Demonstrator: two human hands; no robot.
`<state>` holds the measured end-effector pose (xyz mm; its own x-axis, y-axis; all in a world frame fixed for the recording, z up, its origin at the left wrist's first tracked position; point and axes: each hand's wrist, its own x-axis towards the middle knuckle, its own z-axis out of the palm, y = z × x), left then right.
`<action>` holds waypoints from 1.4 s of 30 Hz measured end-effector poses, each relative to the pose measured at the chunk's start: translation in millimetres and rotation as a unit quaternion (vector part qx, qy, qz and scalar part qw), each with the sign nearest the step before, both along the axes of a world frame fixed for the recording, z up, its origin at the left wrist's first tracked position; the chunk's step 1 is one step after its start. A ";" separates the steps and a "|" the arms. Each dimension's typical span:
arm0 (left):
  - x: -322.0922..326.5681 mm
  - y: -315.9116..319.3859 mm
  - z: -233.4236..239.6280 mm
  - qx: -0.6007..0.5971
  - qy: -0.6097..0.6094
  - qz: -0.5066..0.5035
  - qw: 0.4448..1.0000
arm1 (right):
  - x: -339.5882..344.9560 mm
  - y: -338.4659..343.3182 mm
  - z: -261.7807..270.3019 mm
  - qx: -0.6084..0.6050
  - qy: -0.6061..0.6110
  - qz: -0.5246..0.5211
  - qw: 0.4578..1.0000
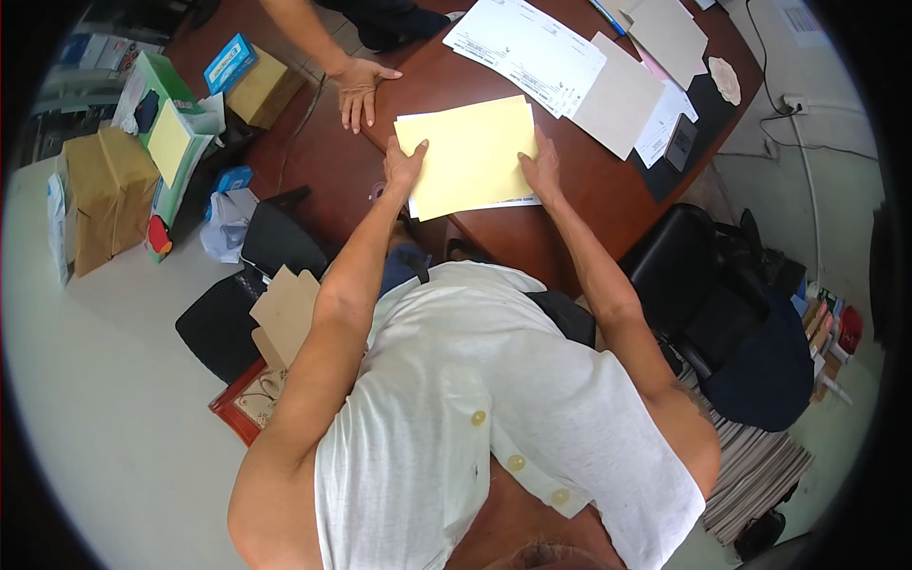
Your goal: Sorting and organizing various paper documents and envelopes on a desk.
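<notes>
A stack of papers with a yellow sheet [470,157] on top is held between my two hands, at the near edge of the wooden desk [584,206]. My left hand [405,165] grips the stack's left edge with the thumb on top. On the opposite edge, my right hand [539,165] holds it the same way, thumb over the yellow sheet. White printed sheets show a little from beneath. Beyond the stack lie white printed forms [527,50], partly under a grey-beige cardboard sheet [618,96].
Another person's hand [358,89] rests at the desk's left corner. A phone [680,142], a pen [607,16] and folders [666,35] lie to the right. Black chairs [691,278] stand on both sides; wrapped parcels [110,192] are at the left.
</notes>
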<state>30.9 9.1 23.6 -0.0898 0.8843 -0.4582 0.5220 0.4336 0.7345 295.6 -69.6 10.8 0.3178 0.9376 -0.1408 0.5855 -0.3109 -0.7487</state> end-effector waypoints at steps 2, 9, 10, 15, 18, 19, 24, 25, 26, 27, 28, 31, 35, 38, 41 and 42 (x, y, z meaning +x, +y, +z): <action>0.1 -0.4 -0.2 0.006 -0.019 0.008 1.000 | -12.2 -4.0 -0.5 0.004 0.011 -0.013 1.000; 3.5 1.0 3.0 0.016 -0.012 -0.025 0.999 | -11.6 -13.4 -15.5 0.052 -0.067 -0.040 0.996; 1.6 2.7 0.4 0.019 0.006 -0.035 0.999 | -9.0 -11.2 -13.7 0.052 -0.069 -0.040 0.995; 3.6 6.0 -8.6 0.030 0.046 -0.045 0.997 | 8.9 25.2 16.6 -0.142 0.083 -0.102 0.981; 1.0 10.2 -14.6 -0.010 -0.021 0.083 0.996 | 4.1 45.6 48.8 -0.187 0.226 -0.094 0.951; 7.8 13.5 -10.8 -0.040 -0.061 0.078 0.994 | 10.7 45.0 35.2 -0.181 0.225 -0.104 0.952; 11.9 23.0 2.4 0.019 -0.073 0.077 0.994 | 1.1 47.9 23.8 0.028 0.129 -0.102 0.986; 8.5 25.1 5.6 0.076 -0.155 0.086 0.981 | 1.9 48.1 28.7 0.027 0.132 -0.099 0.986; 4.8 26.9 9.0 0.133 -0.236 0.094 0.958 | 6.6 48.3 35.0 0.075 0.220 -0.080 0.969; 2.6 24.7 17.2 0.129 -0.233 0.095 0.959 | 9.4 45.0 42.0 0.118 0.304 -0.064 0.943; 0.2 20.5 31.3 0.152 -0.306 0.086 0.936 | 5.1 39.9 59.5 0.145 0.365 -0.061 0.918; -2.7 15.5 61.0 0.182 -0.381 0.034 0.906 | 4.1 27.9 77.0 0.233 0.319 -0.065 0.916; -1.4 1.6 64.9 0.236 -0.324 -0.042 0.915 | 0.8 18.7 73.7 0.157 0.183 -0.056 0.969; -2.0 16.8 53.5 0.261 -0.239 -0.029 0.935 | -9.2 30.2 71.8 0.188 0.194 -0.087 0.959; 7.2 15.5 77.9 0.238 -0.175 -0.030 0.955 | -7.4 26.9 75.2 0.206 0.197 -0.100 0.953; 7.4 15.3 78.9 0.241 -0.193 -0.026 0.951 | -6.2 26.7 76.8 0.241 0.166 -0.083 0.953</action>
<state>38.3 24.5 102.5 0.0529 0.9985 0.0122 0.1847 -0.0218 0.9826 289.3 -42.8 87.6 0.4808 0.8590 0.1757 0.2647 0.0488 -0.9631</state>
